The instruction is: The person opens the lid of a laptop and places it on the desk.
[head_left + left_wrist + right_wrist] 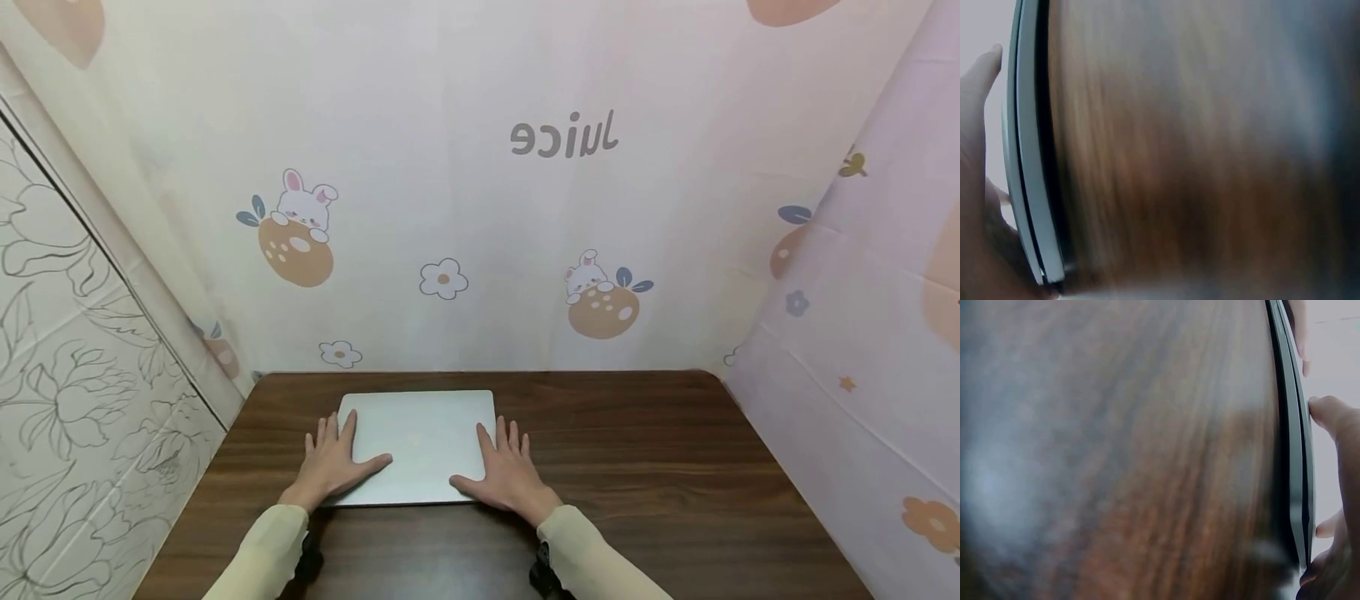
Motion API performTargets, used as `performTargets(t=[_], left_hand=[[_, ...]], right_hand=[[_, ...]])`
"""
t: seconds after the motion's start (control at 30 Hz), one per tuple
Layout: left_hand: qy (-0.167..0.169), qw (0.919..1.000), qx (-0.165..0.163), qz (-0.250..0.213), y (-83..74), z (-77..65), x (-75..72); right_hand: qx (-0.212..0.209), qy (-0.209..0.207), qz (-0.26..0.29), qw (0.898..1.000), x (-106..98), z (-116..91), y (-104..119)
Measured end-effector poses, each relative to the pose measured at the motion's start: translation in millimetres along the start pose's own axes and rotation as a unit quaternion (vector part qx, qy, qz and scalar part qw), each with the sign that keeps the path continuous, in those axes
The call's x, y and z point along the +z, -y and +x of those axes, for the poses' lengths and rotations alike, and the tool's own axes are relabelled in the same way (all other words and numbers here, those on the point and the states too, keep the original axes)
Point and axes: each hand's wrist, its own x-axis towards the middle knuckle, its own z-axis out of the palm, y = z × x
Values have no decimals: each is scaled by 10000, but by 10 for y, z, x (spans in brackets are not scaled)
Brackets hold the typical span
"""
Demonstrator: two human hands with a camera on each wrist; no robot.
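Note:
A closed silver laptop [416, 442] lies flat on the brown wooden table, its lid facing up. My left hand [330, 467] rests at the left side of it, fingers spread and fairly straight, thumb out over the lid. On the opposite side my right hand [510, 473] lies across the right edge in much the same way, with the thumb near the front right corner. Both wrist views show the thin front edge of the laptop [1030, 156] with a narrow seam between lid and base, and the right thumb [1329, 414] at the lid.
The dark wood-grain table [637, 467] extends to the right of the laptop. Behind it hangs a pale printed curtain [450, 192] with bunnies and flowers. Another curtain [862, 333] closes off the right, and a floral-patterned panel [82, 400] stands at the left.

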Motion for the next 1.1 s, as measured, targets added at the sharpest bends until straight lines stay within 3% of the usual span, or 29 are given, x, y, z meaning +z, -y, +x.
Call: performTargets(t=[0.4,1.1], left_hand=[[-63,9998,176,-24,40,42,42],[57,9996,230,-139,-139,33,89]], right_hand=[[45,76,-96,9999,-38,61,-43],[52,76,-15,10000,-105,-18,-132]])
